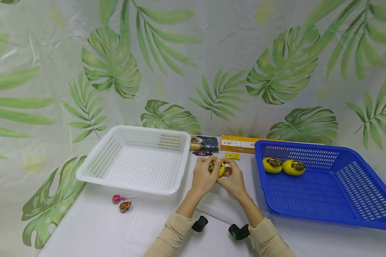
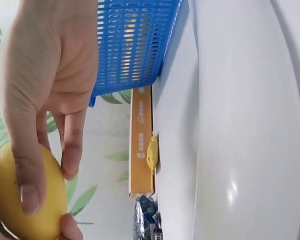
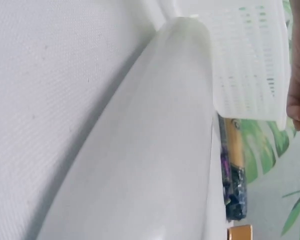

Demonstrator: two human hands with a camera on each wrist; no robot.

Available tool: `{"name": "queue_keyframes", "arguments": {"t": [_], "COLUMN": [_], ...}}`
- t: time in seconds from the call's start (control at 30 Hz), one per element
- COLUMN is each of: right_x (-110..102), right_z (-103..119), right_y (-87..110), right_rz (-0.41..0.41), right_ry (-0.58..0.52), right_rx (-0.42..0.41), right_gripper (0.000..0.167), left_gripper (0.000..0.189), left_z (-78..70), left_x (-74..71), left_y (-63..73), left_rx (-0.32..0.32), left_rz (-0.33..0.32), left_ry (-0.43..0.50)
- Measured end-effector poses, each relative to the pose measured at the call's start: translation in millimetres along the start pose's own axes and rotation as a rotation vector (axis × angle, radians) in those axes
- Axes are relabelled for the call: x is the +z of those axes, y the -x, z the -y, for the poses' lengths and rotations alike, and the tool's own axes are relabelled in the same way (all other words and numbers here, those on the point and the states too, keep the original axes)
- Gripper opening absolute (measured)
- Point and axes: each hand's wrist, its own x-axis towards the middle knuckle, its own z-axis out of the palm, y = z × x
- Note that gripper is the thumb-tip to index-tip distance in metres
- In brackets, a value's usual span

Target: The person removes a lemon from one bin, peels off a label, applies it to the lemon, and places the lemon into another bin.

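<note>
Both hands meet over a yellow lemon [image 1: 221, 169] with a black printed label, above the middle of the table. My left hand [image 1: 205, 175] grips it from the left, its fingers lying over the top. From the other side my right hand [image 1: 234, 181] holds the lemon too, and its thumb lies along the fruit in the left wrist view [image 2: 27, 192]. Hands hide part of the lemon and its label. Below the forearms is a glossy white dish [image 1: 220, 207]. Two more labelled lemons [image 1: 293, 167] sit at the back left inside the blue basket [image 1: 266, 194].
A white basket [image 1: 128, 187] stands at left; a lollipop [image 1: 116, 198] and an orange-brown wrapped candy [image 1: 125, 206] lie before it. Behind the hands are a yellow packet [image 1: 232, 156], a purple wrapped candy [image 1: 202, 153], a dark packet [image 1: 209, 143] and an orange box [image 1: 238, 143].
</note>
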Motion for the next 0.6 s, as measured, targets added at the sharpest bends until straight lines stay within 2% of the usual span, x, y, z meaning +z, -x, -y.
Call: {"name": "queue_keyframes", "arguments": {"t": [0.13,0.23,0.33,0.53,0.6], "right_x": [1.5,1.8,2.2,3.6,3.5], "right_z": [5.8,5.4,-0.9,-25.8,-27.8], "right_y": [1.2,1.7,2.0,2.8,3.2], "right_rz": [-0.009,-0.015,-0.006,0.021,0.023], "right_ry": [0.038,0.028,-0.018,-0.101,-0.103], "right_rx": [-0.020,-0.037,-0.048,0.011,0.014], "right_gripper": [0.055,0.055,0.055,0.061,0.061], "left_gripper": [0.045,0.049,0.050,0.044,0.043], "left_z": [-1.3,-0.6,0.2,0.2,-0.3], "left_x": [3.4,3.4,2.1,0.2,0.7], "left_y": [-1.2,-1.4,-1.3,-1.0,-0.9], "left_rx": [-0.064,-0.079,-0.071,-0.024,-0.010], "left_rz": [-0.023,-0.025,-0.045,-0.108,-0.124], "left_ry": [-0.015,-0.025,-0.025,-0.027,-0.026]}}
